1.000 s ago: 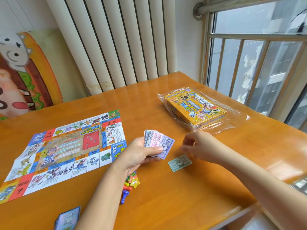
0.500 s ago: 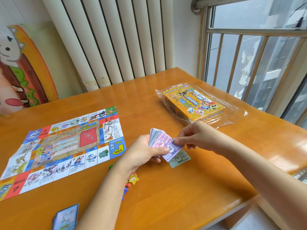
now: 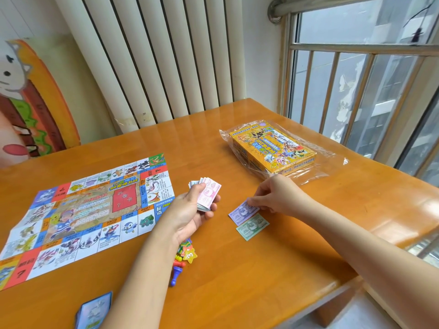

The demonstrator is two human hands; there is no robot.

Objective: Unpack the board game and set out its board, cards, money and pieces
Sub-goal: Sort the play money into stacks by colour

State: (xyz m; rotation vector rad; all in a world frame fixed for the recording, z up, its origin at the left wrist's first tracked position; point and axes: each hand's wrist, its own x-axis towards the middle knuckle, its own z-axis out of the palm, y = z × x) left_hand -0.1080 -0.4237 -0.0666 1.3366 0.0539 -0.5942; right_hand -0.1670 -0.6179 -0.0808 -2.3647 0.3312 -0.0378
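Laying out money at mid-frame: gripping the stack (image 3: 208, 194) in the left hand (image 3: 190, 214), pinching a purple note (image 3: 240, 213) with the right hand (image 3: 276, 198), just above the green note (image 3: 252, 226). Next, probably letting go and peeling the pink top note off the stack. Already out: board (image 3: 83, 217) at left, pieces (image 3: 187, 254) lower centre, cards (image 3: 95, 309) bottom left.

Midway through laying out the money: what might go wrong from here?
1. The left hand holds the stack of notes fanned out; loose ones might slip free.
2. The left forearm hangs right above the pieces, so a careless sweep might scatter them.
3. The purple note, pinched by the right hand, lies tight against the green note; the piles might get mixed.
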